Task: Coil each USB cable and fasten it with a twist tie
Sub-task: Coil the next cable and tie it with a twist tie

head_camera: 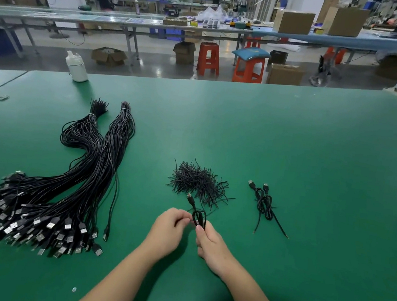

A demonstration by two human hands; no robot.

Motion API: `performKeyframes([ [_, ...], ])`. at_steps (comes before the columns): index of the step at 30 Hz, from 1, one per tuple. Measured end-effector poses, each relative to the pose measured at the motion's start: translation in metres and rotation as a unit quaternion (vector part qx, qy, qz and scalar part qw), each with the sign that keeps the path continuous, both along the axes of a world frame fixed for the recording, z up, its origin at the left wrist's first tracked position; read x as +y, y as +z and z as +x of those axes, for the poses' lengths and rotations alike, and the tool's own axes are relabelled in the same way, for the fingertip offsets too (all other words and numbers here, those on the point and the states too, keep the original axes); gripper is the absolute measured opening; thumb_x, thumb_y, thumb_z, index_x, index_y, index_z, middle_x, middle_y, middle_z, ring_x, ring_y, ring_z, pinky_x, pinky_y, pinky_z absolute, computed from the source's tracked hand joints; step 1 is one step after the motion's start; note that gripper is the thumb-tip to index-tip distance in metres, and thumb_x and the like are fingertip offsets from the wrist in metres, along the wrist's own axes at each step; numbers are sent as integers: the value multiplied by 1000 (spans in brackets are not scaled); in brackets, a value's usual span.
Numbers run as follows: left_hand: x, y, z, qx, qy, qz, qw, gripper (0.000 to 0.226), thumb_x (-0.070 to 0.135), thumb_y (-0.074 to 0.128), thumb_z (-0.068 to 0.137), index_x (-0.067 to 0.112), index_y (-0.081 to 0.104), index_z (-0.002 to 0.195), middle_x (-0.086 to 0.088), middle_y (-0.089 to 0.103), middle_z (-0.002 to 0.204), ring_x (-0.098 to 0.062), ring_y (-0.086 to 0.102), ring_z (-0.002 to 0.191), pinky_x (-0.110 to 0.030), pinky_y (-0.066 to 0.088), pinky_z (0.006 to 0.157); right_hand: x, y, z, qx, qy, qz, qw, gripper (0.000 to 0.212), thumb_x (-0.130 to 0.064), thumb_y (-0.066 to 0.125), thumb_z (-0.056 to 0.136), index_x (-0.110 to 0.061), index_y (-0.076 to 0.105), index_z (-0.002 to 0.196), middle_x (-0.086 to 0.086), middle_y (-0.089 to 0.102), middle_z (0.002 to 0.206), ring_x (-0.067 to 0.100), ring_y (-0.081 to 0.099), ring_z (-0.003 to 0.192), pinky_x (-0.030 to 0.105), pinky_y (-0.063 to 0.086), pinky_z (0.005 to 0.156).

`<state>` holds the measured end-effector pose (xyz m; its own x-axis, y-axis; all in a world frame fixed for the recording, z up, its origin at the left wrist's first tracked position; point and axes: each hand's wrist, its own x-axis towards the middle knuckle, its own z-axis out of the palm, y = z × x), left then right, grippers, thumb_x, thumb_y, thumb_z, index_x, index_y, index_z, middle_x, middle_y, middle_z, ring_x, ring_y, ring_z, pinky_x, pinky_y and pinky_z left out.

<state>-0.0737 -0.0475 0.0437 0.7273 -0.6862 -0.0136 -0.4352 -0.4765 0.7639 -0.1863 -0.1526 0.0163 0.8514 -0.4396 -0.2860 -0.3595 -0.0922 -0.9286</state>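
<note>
Above the green surface [293, 142], a coiled USB cable [199, 217] is pinched by left hand [167, 230] and right hand [210, 248]; loops are best kept tight for tying.

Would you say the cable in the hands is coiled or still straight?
Coiled: the USB cable forms a small loop pinched between left hand and right hand.

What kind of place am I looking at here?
Probably a factory assembly floor: a green bench holding bundled cables and twist ties, long worktables behind, and boxes with stools around.
</note>
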Motion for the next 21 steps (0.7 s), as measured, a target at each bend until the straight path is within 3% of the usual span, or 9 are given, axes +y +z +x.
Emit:
performKeyframes([
  [4,0,-2,-9,-67,-47,26,996,18,16,54,98,20,72,99,8,57,92,-8,53,88,-16,34,76,0,5,-1,-10,-14,36,999,25,-29,37,107,-12,52,117,-6,38,68,6,35,56,24,31,54],
  [7,5,3,-12,-157,-76,44,984,10,19,60,94,21,70,93,8,53,86,-13,56,82,-25,44,75,2,13,-1,-16,-23,65,998,24,-23,36,108,-5,52,112,-6,35,65,6,32,54,21,28,51],
  [8,6,5,-13,-239,-85,49,966,3,20,67,88,20,69,86,7,52,81,-16,56,76,-29,47,70,3,16,-1,-20,-22,71,997,23,-22,36,108,-5,52,107,-6,34,65,6,30,53,20,27,50],
  [10,8,8,-18,-401,-126,63,905,15,18,77,74,18,63,71,3,51,72,-21,52,66,-32,44,59,3,23,-2,-24,-22,103,994,19,-20,36,108,-8,46,97,-5,30,63,6,26,51,19,23,47],
  [12,7,11,-18,-475,-147,47,866,21,16,76,73,18,55,70,0,49,72,-23,46,67,-34,38,61,1,29,-3,-19,-24,137,990,22,-21,35,108,-12,39,89,-2,26,63,7,22,48,17,19,42],
  [14,7,12,-14,-509,-175,9,843,14,14,70,76,16,56,76,-3,53,82,-25,49,77,-35,39,67,-1,32,-4,0,-13,148,989,26,-25,33,109,-16,37,85,-1,24,62,10,21,49,21,13,41],
  [17,9,19,-8,-511,-277,-12,813,14,6,55,81,11,63,90,-8,62,109,-26,59,113,-36,48,95,-5,35,-4,39,12,135,990,28,-27,32,104,-19,40,78,-1,26,61,14,24,48,34,8,51],
  [18,9,23,-6,-498,-296,-3,815,18,5,54,79,12,63,92,-7,64,112,-23,61,113,-33,49,98,-6,36,-5,47,22,134,990,29,-27,31,102,-20,40,75,-1,27,60,14,24,48,37,7,54],
  [21,6,32,-4,-429,-277,41,859,29,-1,66,66,16,59,89,1,66,98,-18,63,80,-27,51,74,-6,40,-5,60,48,129,989,31,-29,29,101,-21,37,73,-3,26,60,13,21,48,38,6,56],
])
